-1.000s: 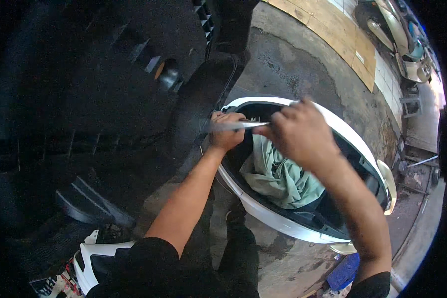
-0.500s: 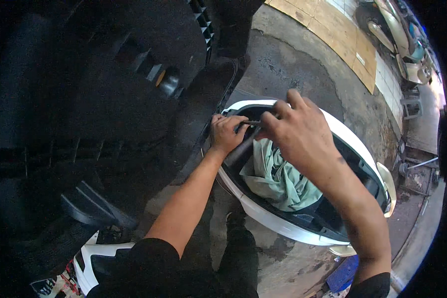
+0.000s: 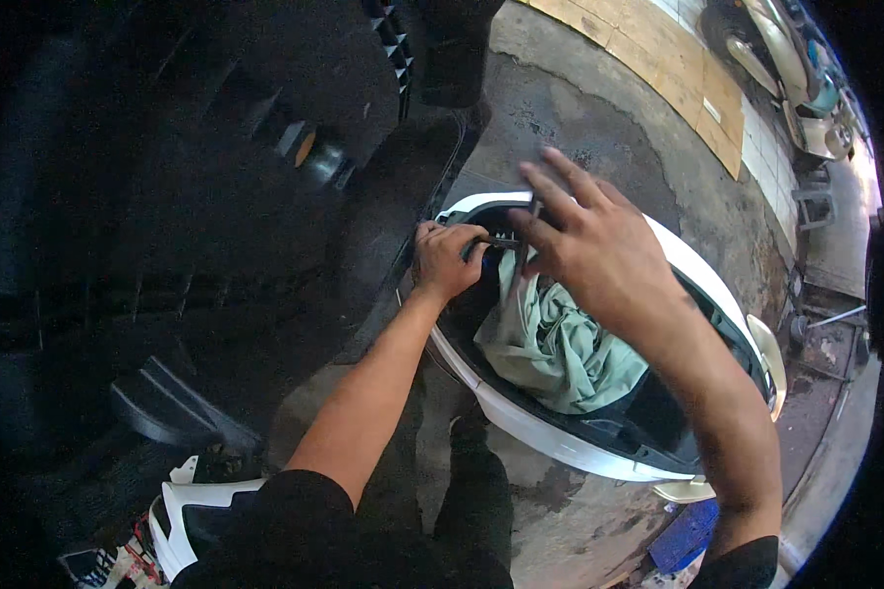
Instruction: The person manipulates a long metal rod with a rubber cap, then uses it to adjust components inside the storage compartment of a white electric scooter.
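My left hand (image 3: 447, 257) is closed on a dark, thin tool (image 3: 493, 240) at the far-left end of a white-rimmed oval compartment (image 3: 705, 275), beside a large black moulded panel (image 3: 216, 216). My right hand (image 3: 594, 250) is over the compartment, fingers spread and partly blurred, just right of the left hand. A thin upright smear, apparently a tool, crosses behind those fingers; whether they grip it I cannot tell. A crumpled pale green cloth (image 3: 570, 358) lies inside the compartment.
Cardboard (image 3: 638, 64) lies on concrete at the top right, near a parked motorbike (image 3: 796, 79) and a pale stool (image 3: 813, 208). A blue object (image 3: 683, 535) is at the lower right, white-and-black bodywork (image 3: 192, 525) at the lower left.
A blurred silvery bar lay level across both hands a second ago; now the smear by my right hand is upright. That hand's fingers have lifted and spread. My left hand stays in place.
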A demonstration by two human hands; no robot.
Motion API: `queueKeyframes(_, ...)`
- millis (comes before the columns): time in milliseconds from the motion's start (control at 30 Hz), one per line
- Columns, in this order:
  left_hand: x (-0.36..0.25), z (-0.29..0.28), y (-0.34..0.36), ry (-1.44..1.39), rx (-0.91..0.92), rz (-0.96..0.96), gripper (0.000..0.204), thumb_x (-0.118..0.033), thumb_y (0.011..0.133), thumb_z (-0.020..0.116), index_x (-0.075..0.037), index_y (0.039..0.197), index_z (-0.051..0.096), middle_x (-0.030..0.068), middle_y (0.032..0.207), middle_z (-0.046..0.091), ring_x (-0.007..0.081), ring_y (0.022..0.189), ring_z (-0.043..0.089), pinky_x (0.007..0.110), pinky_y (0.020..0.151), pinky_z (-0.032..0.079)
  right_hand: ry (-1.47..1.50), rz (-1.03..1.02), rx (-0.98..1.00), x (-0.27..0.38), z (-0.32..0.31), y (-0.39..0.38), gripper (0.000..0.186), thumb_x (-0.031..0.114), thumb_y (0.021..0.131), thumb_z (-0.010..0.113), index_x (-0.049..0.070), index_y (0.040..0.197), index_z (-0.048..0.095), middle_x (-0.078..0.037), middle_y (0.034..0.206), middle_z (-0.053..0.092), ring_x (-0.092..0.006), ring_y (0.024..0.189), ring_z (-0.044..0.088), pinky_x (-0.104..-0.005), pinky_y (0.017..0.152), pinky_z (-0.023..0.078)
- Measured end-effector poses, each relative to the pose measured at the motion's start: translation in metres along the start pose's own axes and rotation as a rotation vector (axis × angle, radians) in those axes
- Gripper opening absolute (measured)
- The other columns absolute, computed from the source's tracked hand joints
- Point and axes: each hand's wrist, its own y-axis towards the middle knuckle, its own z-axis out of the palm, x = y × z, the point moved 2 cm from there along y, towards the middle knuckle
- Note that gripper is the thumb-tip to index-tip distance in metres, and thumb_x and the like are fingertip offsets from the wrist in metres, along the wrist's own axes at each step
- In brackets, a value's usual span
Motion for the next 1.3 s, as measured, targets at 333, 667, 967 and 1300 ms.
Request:
queueKeyframes(333,0.003,0.0,-0.001,0.025,0.021,-0.004,0.011,-0.021,0.079,0.072,-0.016,0.088,0.072,-0.0006,0.091,0.073,0.0207,0.077,0.066,0.038,0.081,0.04,0.18,0.517,0.149,-0.005,-0.013,-0.001,0.034,0.022,0.087,0.059,0.009,0.119,0.059,-0.022,0.082,0.067,-0.0375,0.094,0.065,-0.0445,0.077,0.052)
queueKeyframes(667,0.006,0.004,-0.001,0.035,0.017,-0.017,0.018,-0.021,0.071,0.077,-0.016,0.088,0.07,0.0011,0.088,0.072,0.0233,0.081,0.066,0.04,0.084,0.04,0.267,0.959,0.508,0.002,0.022,-0.002,0.045,0.038,0.097,0.049,-0.001,0.087,0.069,-0.026,0.075,0.066,-0.0431,0.072,0.066,-0.0505,0.067,0.054)
queueKeyframes(967,-0.004,-0.001,0.004,-0.016,0.005,-0.01,0.014,-0.019,0.073,0.072,-0.014,0.086,0.069,0.0013,0.085,0.071,0.0245,0.079,0.066,0.04,0.083,0.041,-0.385,0.218,0.349,0.01,0.005,0.001,0.025,0.025,0.083,0.061,0.006,0.096,0.07,-0.019,0.099,0.07,-0.0292,0.107,0.064,-0.0422,0.091,0.048)
queueKeyframes(1300,-0.002,-0.003,-0.001,0.043,0.045,-0.014,0.013,-0.022,0.078,0.069,-0.014,0.087,0.069,0.003,0.089,0.072,0.0244,0.081,0.067,0.041,0.085,0.041,0.366,0.822,0.776,0.003,0.016,0.012,0.051,0.043,0.094,0.051,-0.003,0.083,0.071,-0.024,0.082,0.068,-0.041,0.083,0.067,-0.0466,0.077,0.053)
